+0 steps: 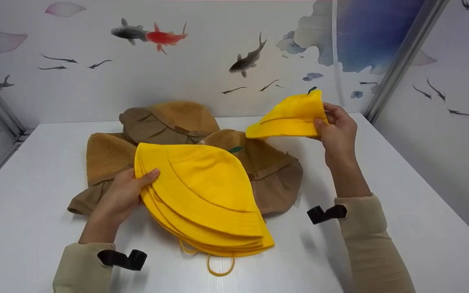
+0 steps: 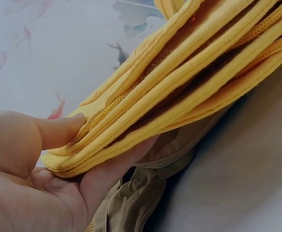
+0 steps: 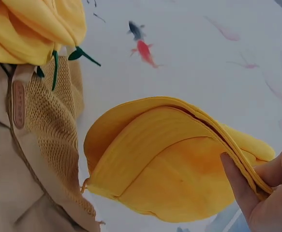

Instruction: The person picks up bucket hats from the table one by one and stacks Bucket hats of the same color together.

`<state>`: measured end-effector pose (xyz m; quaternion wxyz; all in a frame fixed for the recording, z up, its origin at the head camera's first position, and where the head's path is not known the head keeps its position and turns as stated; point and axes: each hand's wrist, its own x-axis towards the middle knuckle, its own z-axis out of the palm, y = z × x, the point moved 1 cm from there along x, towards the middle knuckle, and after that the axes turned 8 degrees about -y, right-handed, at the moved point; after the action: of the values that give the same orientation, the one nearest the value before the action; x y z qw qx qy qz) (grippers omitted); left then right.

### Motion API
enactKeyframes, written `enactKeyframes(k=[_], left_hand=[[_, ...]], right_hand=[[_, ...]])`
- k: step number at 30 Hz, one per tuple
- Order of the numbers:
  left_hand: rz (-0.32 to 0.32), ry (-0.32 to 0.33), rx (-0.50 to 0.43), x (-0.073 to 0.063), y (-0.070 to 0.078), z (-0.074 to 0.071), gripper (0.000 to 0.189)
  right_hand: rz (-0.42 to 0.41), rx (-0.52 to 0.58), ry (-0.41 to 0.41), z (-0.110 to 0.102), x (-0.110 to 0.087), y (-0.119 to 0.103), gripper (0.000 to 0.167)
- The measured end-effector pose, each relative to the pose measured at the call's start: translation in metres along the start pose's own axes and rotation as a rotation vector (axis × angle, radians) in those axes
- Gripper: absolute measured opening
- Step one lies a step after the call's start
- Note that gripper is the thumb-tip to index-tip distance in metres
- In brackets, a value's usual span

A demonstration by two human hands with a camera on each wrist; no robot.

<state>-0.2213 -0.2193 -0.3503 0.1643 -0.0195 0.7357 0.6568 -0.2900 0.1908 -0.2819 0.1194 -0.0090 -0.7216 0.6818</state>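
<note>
My left hand [image 1: 122, 193] grips the brims of several nested yellow bucket hats [image 1: 210, 179], thumb on top and fingers underneath. In the left wrist view their layered brim edges [image 2: 174, 99] lie between thumb and fingers. Two yellow cord loops [image 1: 221, 272] hang below the stack. Off to the right, my right hand [image 1: 340, 130] pinches another yellow hat [image 1: 289, 116] by its brim, held above the table. The right wrist view looks into its hollow inside [image 3: 179, 169]. A dark green stem [image 3: 90, 55] sticks out from the stacked hats' crown.
Brown sun hats with woven crowns lie behind the yellow stack: one at left [image 1: 110, 156], one at the back [image 1: 185, 114], one at right [image 1: 277, 185]. They rest on a white table [image 1: 401, 228]. A wall painted with fish [image 1: 202, 73] stands close behind.
</note>
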Motion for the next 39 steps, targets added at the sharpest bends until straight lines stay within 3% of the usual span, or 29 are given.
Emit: enactKeyframes(k=[10,21,27,30,35,39], left_hand=[[-0.022,-0.009,-0.016,0.003,0.001,0.003,0.059],[-0.028,-0.025,-0.030,0.002,0.000,0.001,0.054],[-0.003,-0.013,0.024,0.002,-0.002,0.000,0.053],[0.052,-0.038,0.037,0.002,-0.004,0.001,0.050],[0.176,-0.117,-0.006,0.002,-0.007,0.001,0.038],[0.184,-0.119,0.003,0.000,-0.006,-0.001,0.030]], right_hand=[[-0.241,0.101,-0.094,0.037,-0.042,-0.023,0.037],[-0.290,0.183,-0.257,0.071,-0.072,-0.042,0.035],[-0.271,0.344,-0.330,0.089,-0.090,-0.052,0.033],[-0.249,0.421,-0.371,0.097,-0.096,-0.051,0.033],[-0.144,0.512,-0.443,0.105,-0.100,-0.034,0.034],[-0.039,0.502,-0.473,0.105,-0.103,-0.011,0.035]])
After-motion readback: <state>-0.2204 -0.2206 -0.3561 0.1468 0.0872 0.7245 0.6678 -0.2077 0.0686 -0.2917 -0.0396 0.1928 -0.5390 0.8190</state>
